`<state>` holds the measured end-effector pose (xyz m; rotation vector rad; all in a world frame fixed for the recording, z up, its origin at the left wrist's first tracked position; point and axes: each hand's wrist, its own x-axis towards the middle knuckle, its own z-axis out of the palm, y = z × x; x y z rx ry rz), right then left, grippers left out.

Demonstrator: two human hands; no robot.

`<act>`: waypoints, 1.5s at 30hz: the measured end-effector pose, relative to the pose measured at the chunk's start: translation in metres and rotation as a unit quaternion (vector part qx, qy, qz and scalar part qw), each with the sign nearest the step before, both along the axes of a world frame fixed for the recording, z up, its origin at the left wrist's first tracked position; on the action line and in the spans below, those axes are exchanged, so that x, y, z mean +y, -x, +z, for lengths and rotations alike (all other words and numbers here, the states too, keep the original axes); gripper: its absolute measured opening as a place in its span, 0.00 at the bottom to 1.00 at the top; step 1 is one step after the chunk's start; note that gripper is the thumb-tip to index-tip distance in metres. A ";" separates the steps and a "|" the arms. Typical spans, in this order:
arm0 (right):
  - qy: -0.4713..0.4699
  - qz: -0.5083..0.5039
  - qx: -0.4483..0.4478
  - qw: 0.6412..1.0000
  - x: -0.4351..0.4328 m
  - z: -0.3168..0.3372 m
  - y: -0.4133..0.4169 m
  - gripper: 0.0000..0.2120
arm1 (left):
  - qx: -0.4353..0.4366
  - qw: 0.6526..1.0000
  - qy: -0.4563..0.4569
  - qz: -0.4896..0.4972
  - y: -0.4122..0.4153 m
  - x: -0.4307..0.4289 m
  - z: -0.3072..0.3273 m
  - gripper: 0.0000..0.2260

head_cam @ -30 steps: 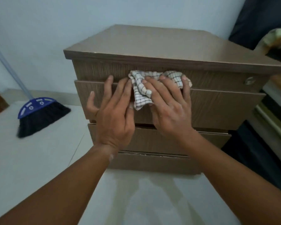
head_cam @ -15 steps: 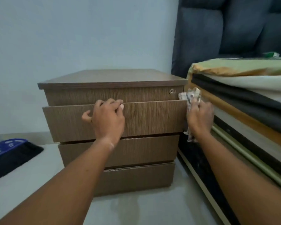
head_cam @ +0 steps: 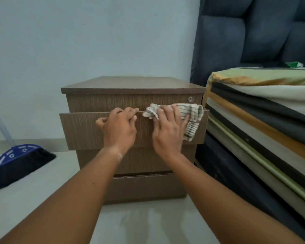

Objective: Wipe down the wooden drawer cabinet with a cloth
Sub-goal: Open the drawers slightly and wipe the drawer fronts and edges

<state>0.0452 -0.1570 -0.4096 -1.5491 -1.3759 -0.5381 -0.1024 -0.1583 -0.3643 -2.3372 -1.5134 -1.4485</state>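
Note:
The brown wooden drawer cabinet [head_cam: 95,103] stands on the floor against the pale wall. Its second drawer [head_cam: 81,129] is pulled out a little. My left hand [head_cam: 120,127] hooks its fingers over the top edge of that drawer near the middle. My right hand [head_cam: 167,131] presses a white checked cloth [head_cam: 190,118] flat against the drawer's top edge and front, toward the right end. Part of the cloth hangs down over the drawer front. A small round lock [head_cam: 190,98] sits on the top drawer just above the cloth.
A blue-headed broom [head_cam: 19,161] with black bristles lies on the pale floor to the left. Close on the right is a bed with stacked mattresses [head_cam: 253,120] and a dark padded headboard [head_cam: 245,37], leaving only a narrow gap beside the cabinet.
My right hand has brought the cloth from the cabinet's right side back onto the second drawer's top edge. The drawer now stands out further. The view has lifted slightly.

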 end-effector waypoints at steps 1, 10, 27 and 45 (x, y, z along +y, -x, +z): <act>0.004 0.011 -0.012 1.000 0.004 0.001 0.015 0.18 | 0.014 1.000 0.002 -0.001 0.003 0.001 0.001 0.10; 0.007 -0.110 0.135 0.985 -0.001 -0.020 -0.003 0.24 | 0.002 0.998 0.053 -0.022 0.013 0.002 0.008 0.14; -0.154 -0.038 0.283 0.946 -0.042 0.027 -0.005 0.12 | 0.026 0.999 -0.025 -0.024 0.018 0.001 -0.004 0.15; -0.106 0.044 0.118 0.986 0.077 0.013 0.220 0.14 | -0.434 0.865 0.218 -0.124 0.172 0.077 -0.022 0.31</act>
